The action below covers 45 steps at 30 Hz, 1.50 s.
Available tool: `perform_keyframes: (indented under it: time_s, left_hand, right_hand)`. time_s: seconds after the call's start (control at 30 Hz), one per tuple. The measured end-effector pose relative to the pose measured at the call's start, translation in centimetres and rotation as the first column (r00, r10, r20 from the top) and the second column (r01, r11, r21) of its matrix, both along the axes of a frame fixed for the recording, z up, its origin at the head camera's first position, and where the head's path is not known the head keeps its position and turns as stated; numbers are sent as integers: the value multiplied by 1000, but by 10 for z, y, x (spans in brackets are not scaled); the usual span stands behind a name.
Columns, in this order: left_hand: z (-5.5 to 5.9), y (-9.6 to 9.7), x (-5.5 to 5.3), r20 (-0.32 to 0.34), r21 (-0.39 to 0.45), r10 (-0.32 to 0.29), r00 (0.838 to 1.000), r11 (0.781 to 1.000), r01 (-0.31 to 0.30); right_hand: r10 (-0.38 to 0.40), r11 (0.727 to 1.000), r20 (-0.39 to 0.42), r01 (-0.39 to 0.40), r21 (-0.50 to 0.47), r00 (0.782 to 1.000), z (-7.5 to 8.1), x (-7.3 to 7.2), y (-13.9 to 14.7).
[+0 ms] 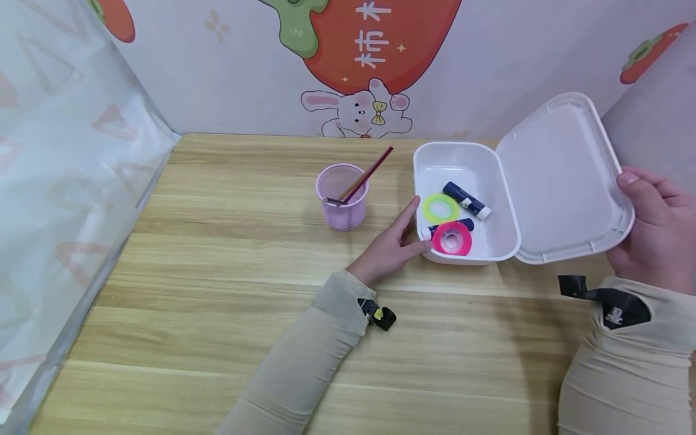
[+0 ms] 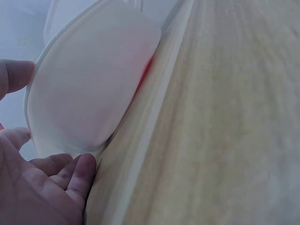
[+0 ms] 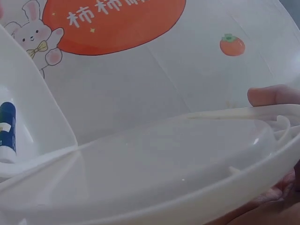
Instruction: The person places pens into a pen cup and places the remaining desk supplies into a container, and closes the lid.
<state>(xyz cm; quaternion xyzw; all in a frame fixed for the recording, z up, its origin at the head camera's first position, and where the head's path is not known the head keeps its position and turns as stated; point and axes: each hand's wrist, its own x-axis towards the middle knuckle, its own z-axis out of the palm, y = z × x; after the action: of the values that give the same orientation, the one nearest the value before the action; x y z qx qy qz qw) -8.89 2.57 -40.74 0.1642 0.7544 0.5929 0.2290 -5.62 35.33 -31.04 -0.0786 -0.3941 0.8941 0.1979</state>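
A white plastic box (image 1: 492, 241) stands on the table with its lid (image 1: 565, 181) swung out to the right. Inside lie two dark blue glue sticks (image 1: 466, 200) with white ends, a yellow-green tape roll (image 1: 428, 209) and a pink tape roll (image 1: 464, 241), which partly covers one glue stick. My left hand (image 1: 386, 251) holds the box at its front left corner, thumb and fingers spread along the rim. The left wrist view shows its fingers against the outer wall (image 2: 89, 84). With thumb and fingers, my right hand (image 1: 658, 223) grips the lid's outer edge.
Left of the box stands a purple mesh cup (image 1: 346, 219) with several pencils (image 1: 375, 167) leaning in it. Behind the wooden table (image 1: 217, 272) rises a wall covering (image 1: 228, 78) printed with fruit and a rabbit. White sheeting (image 1: 54, 181) hangs along the left side.
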Motion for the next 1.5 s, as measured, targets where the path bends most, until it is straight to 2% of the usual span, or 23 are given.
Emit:
perform_keyframes:
  time_s: [0.17, 0.53, 0.6, 0.77, 1.03, 1.3, 1.43, 1.5]
  left_hand:
    - [1, 1, 0, 3, 2, 0, 1000, 1000, 0]
    - [1, 0, 1, 5, -9, 4, 1000, 1000, -4]
    - [0, 0, 1, 6, -6, 4, 1000, 1000, -4]
    - [1, -1, 1, 5, 2, 3, 1000, 1000, -3]
    - [0, -1, 0, 0, 2, -1, 1000, 1000, 1]
    - [-2, -1, -1, -7, 6, 1, 1000, 1000, -1]
    - [-2, -1, -1, -14, 7, 0, 1000, 1000, 0]
    - [-2, 0, -1, -19, 8, -1, 1000, 1000, 1]
  right_hand:
    - [-16, 1000, -1, 16, 21, 1000, 6, 2, -6]
    - [-47, 986, 37, 41, 159, 998, 19, 7, -24]
    - [-73, 973, 67, 56, 224, 995, 21, 8, -31]
    - [-169, 919, 124, 111, 379, 978, 25, 9, -51]
    - [-184, 911, 83, 138, 390, 979, 22, 7, -71]
    - [-175, 891, 76, 125, 436, 982, 21, 8, -83]
    - [-172, 868, 113, 96, 487, 979, 21, 9, -89]
    - [-174, 844, 152, 68, 531, 973, 21, 9, -93]
